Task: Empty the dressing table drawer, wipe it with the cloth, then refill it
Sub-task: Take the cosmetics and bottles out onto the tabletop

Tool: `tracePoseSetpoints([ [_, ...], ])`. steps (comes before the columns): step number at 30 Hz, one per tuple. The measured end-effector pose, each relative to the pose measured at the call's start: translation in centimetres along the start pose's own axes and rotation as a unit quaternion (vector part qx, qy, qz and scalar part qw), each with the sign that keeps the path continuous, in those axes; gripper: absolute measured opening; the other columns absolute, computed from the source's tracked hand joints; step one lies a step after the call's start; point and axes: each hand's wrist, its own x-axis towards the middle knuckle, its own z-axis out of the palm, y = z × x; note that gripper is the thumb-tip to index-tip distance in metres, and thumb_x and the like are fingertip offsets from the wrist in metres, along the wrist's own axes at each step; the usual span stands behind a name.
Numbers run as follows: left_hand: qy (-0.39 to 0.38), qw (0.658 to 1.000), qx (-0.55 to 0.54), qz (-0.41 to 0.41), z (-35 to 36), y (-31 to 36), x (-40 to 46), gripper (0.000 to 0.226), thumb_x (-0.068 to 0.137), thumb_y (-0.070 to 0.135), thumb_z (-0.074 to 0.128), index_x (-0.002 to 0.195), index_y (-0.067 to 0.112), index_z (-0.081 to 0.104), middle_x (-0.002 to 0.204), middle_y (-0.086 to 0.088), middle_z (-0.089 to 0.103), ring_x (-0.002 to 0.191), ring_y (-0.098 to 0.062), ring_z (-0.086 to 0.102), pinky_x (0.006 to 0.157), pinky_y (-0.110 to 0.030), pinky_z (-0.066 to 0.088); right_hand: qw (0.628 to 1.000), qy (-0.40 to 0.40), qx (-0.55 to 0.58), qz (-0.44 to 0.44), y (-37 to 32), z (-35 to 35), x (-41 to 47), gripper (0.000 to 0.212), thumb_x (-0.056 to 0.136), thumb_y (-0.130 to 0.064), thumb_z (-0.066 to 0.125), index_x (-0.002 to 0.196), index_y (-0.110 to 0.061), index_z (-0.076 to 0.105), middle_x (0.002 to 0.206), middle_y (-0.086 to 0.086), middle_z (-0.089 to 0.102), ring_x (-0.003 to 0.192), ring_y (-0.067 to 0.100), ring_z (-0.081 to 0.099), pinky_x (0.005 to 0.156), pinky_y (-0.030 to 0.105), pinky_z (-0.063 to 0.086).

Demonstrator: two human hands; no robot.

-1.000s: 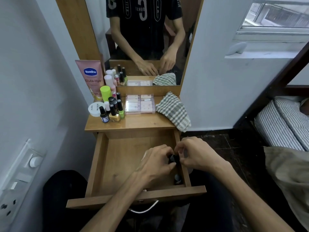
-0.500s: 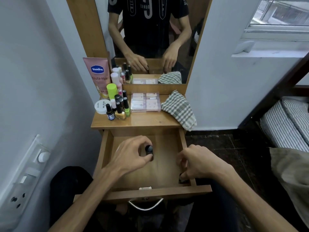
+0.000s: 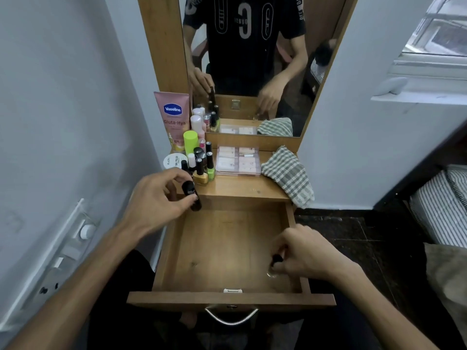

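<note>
The wooden drawer (image 3: 227, 298) of the dressing table stands pulled out toward me, its floor mostly bare. My left hand (image 3: 156, 200) pinches a small black bottle (image 3: 192, 195) above the drawer's back left corner, just in front of the tabletop edge. My right hand (image 3: 305, 251) reaches into the drawer's front right corner and its fingers curl round a small black-capped bottle (image 3: 275, 263). A green checked cloth (image 3: 286, 175) lies on the tabletop's right side, hanging over the edge.
On the tabletop (image 3: 242, 189) stand a pink Vaseline tube (image 3: 173, 120), a cluster of nail polish bottles (image 3: 203, 165), a white jar (image 3: 173, 160) and a clear pink case (image 3: 238, 161). A mirror (image 3: 250, 59) rises behind. A wall is at left, a striped mattress (image 3: 439, 208) at right.
My left hand has lifted the black bottle out of the drawer, up and left toward the tabletop. My right hand has gone deeper into the front right corner and taken a second bottle.
</note>
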Motion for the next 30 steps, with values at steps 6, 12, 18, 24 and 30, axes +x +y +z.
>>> tracePoseSetpoints([
  [6,0.046,0.998,0.004,-0.049,-2.5,-2.2,2.4,0.028,0.076,0.014,0.087,0.099,0.025,0.075,0.089,0.008,0.074,0.074,-0.011,0.067,0.068,-0.031,0.057,0.972,0.186,0.118,-0.087,-4.5,-5.1,4.7,0.016,0.083,-0.039,0.076,0.094,-0.028,0.081,0.086,-0.017,0.073,0.075,0.0,0.063,0.066,0.014,0.049],
  [12,0.046,0.996,0.011,-0.073,-2.7,-4.0,4.0,0.029,0.078,0.014,0.085,0.102,0.027,0.075,0.094,0.013,0.073,0.081,-0.008,0.069,0.075,-0.036,0.06,0.952,0.279,0.1,-0.072,-7.6,-7.1,11.6,0.024,0.08,-0.029,0.077,0.102,-0.024,0.083,0.09,-0.01,0.078,0.075,0.004,0.065,0.07,0.029,0.059],
  [18,0.049,0.996,0.002,-0.072,-2.0,-4.0,5.0,0.031,0.081,0.008,0.082,0.108,0.018,0.074,0.094,0.005,0.071,0.08,-0.004,0.067,0.075,-0.029,0.058,0.955,0.284,0.063,-0.049,-8.0,-6.5,14.4,0.026,0.079,-0.029,0.08,0.105,-0.024,0.081,0.089,-0.009,0.077,0.077,0.008,0.065,0.07,0.033,0.059],
  [24,0.051,0.997,-0.001,-0.065,-1.9,-3.9,5.3,0.034,0.08,0.01,0.083,0.112,0.018,0.074,0.096,0.003,0.072,0.081,-0.011,0.069,0.077,-0.033,0.06,0.951,0.294,0.068,-0.063,-8.2,-6.2,14.8,0.028,0.081,-0.026,0.081,0.109,-0.023,0.081,0.094,-0.007,0.079,0.076,0.008,0.068,0.068,0.026,0.054],
  [30,0.049,0.996,0.003,-0.069,-1.6,-3.7,4.9,0.049,0.081,0.014,0.085,0.127,0.02,0.068,0.107,0.002,0.07,0.081,0.0,0.064,0.069,-0.022,0.053,0.95,0.294,0.087,-0.062,-7.5,-6.4,13.6,0.039,0.081,-0.032,0.083,0.12,-0.027,0.075,0.103,-0.007,0.079,0.087,0.012,0.073,0.082,0.038,0.061],
])
